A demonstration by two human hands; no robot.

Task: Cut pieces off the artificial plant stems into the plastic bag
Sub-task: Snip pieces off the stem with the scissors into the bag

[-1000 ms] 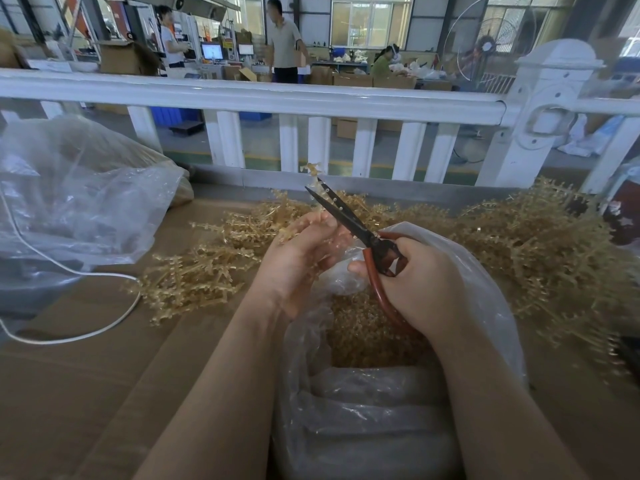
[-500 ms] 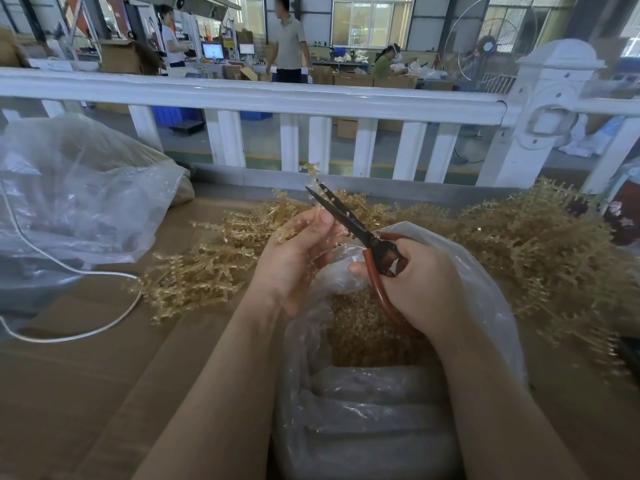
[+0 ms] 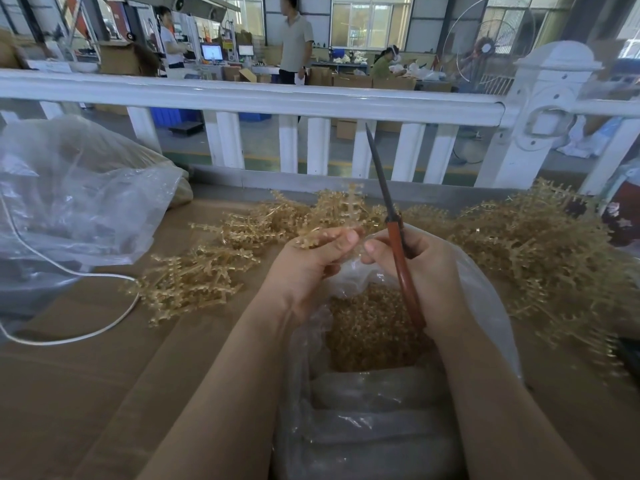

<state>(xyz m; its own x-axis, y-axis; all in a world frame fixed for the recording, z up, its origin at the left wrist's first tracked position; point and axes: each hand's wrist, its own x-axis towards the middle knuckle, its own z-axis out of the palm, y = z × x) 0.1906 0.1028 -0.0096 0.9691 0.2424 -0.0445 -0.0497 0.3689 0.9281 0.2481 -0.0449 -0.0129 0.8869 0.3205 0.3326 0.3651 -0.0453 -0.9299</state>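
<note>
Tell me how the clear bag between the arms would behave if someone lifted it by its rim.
The plastic bag would probably sag and crumple; its thin film is wrinkled and slumps around the opening. The heap of cut pieces inside would likely drag the bottom down. The glossy film may slip in a loose grip.
</note>
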